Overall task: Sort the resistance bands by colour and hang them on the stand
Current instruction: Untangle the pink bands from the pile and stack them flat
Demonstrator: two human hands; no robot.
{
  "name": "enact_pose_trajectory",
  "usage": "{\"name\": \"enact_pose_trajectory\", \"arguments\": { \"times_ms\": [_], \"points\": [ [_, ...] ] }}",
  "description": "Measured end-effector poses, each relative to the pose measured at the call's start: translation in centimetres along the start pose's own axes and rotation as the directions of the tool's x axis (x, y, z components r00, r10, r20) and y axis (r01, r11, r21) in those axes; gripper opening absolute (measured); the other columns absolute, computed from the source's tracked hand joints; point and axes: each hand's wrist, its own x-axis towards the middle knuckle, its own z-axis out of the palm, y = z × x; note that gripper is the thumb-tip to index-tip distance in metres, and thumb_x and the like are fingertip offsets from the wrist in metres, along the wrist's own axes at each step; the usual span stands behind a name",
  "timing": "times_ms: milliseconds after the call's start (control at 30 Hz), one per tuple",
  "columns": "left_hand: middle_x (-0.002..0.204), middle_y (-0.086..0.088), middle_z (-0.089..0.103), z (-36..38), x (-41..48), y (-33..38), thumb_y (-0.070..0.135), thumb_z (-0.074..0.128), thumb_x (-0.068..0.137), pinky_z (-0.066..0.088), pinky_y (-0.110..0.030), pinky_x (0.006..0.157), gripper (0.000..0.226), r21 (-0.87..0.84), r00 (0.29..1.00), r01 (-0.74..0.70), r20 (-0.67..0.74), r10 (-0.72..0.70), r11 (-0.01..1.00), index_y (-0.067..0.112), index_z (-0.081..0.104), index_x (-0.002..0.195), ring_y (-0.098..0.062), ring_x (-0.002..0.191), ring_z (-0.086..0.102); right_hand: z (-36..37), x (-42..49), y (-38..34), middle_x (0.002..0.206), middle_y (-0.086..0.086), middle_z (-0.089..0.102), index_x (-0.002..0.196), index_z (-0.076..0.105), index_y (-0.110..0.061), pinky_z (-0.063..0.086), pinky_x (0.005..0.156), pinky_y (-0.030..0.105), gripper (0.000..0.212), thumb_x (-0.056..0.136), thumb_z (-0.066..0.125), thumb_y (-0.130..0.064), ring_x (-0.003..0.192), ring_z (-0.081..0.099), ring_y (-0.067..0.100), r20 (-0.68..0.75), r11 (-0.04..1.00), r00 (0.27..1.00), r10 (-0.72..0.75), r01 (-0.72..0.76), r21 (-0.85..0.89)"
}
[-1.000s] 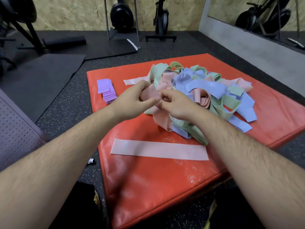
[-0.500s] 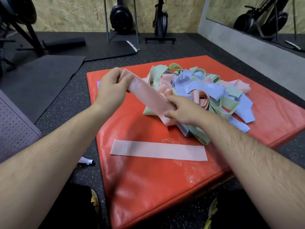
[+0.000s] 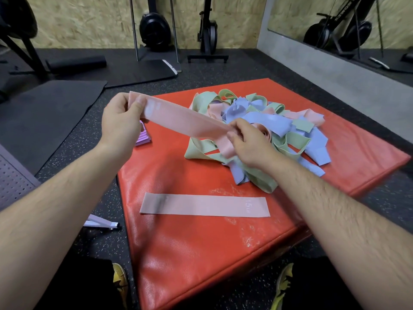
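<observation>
two hands (image 3: 120, 126) (image 3: 250, 144) on pink band (image 3: 185, 121)

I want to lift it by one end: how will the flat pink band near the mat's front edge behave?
Probably floppy: bands in the pile curl and fold. Likely light: the flat pink band looks thin. The held pink band runs straight only between the left hand and right hand, so by one end it may dangle.

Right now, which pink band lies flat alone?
The pink band marked 15 LB, near the front edge of the red mat; the held pink band spans left hand and right hand.
</observation>
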Motion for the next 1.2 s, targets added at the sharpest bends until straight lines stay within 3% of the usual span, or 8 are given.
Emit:
{"name": "enact_pose_trajectory", "arguments": {
  "times_ms": [100,300,500,600,767,867,1033,1200],
  "points": [
    [0.083,0.001,0.061,-0.3,0.2,0.1,0.030,0.056,0.097,0.047,-0.027,0.061,0.014,-0.011,0.999,0.008,-0.034,-0.009,1.000,0.021,0.061,0.088,-0.013,0.069,0.054,-1.6,0.7,-0.5,0.091,-0.013,0.058,0.111,0.056,-0.026,0.044,0.073,0.020,0.011,0.101,0.053,-0.025,0.077,0.054,-0.001,-0.117,0.995,0.992,-0.049,0.059,0.084],
    [0.082,0.001,0.062,-0.3,0.4,-0.5,0.026,0.056,0.099,0.047,-0.024,0.056,0.014,-0.024,0.998,0.063,-0.011,-0.063,0.998,0.018,0.062,0.089,-0.011,0.069,0.056,-3.7,0.5,-0.8,0.095,-0.008,0.059,0.113,0.061,-0.031,0.048,0.063,0.019,0.024,0.091,0.071,-0.030,0.078,0.057,0.004,0.040,0.998,0.998,0.050,-0.051,0.041],
    [0.082,0.005,0.063,-0.7,0.4,-1.0,0.025,0.054,0.101,0.048,-0.022,0.059,0.014,-0.013,0.992,0.126,0.024,-0.126,0.992,0.015,0.062,0.096,-0.007,0.064,0.057,-5.8,-0.6,-1.4,0.097,0.011,0.067,0.127,0.061,-0.012,0.046,0.052,0.013,0.040,0.090,0.072,-0.007,0.060,0.064,0.004,0.113,0.877,0.986,0.119,-0.158,0.453],
    [0.078,0.006,0.063,-0.9,0.2,-1.1,0.024,0.055,0.101,0.047,-0.024,0.061,0.017,-0.029,0.986,0.161,0.041,-0.160,0.987,0.020,0.063,0.086,-0.008,0.064,0.056,-6.4,-1.5,-1.3,0.087,0.008,0.067,0.124,0.061,-0.010,0.047,0.052,0.013,0.039,0.088,0.070,0.002,0.058,0.064,0.004,0.216,0.835,0.966,0.144,-0.236,0.497],
    [0.082,0.004,0.069,-1.5,-0.2,-1.9,0.026,0.058,0.099,0.050,-0.027,0.066,0.013,-0.039,0.973,0.213,0.100,-0.209,0.976,0.019,0.067,0.092,-0.009,0.069,0.062,-6.8,-2.3,0.0,0.100,0.011,0.070,0.114,0.064,-0.010,0.061,0.079,0.031,0.033,0.087,0.066,0.009,0.089,0.069,0.020,0.328,0.746,0.931,0.160,-0.331,0.578],
    [0.081,0.004,0.069,-1.6,-1.0,-2.0,0.026,0.059,0.099,0.049,-0.024,0.064,0.013,-0.027,0.969,0.220,0.124,-0.215,0.975,0.020,0.067,0.091,-0.006,0.064,0.064,-7.0,-2.7,0.7,0.105,0.014,0.070,0.113,0.065,-0.008,0.061,0.086,0.034,0.027,0.089,0.065,0.006,0.094,0.069,0.023,0.313,0.756,0.928,0.202,-0.351,0.553],
    [0.085,0.001,0.066,-2.9,-2.6,-2.3,0.026,0.060,0.098,0.044,-0.027,0.061,0.015,0.082,0.964,0.180,0.186,-0.192,0.980,0.023,0.062,0.084,-0.013,0.067,0.062,-7.1,-4.2,1.6,0.082,0.009,0.070,0.103,0.069,-0.005,0.057,0.060,0.021,0.011,0.093,0.066,-0.002,0.062,0.068,0.013,0.271,0.840,0.922,0.276,-0.369,0.398],
    [0.065,0.005,0.063,-4.4,-3.9,-3.3,0.017,0.067,0.093,0.044,-0.025,0.058,0.016,0.197,0.906,0.283,0.267,-0.329,0.939,0.018,0.064,0.077,-0.008,0.059,0.057,-6.9,-5.7,2.8,0.079,0.011,0.064,0.105,0.067,-0.003,0.060,0.063,0.023,0.016,0.090,0.068,0.003,0.064,0.064,0.015,0.280,0.877,0.907,0.313,-0.390,0.282]
  ]
}}
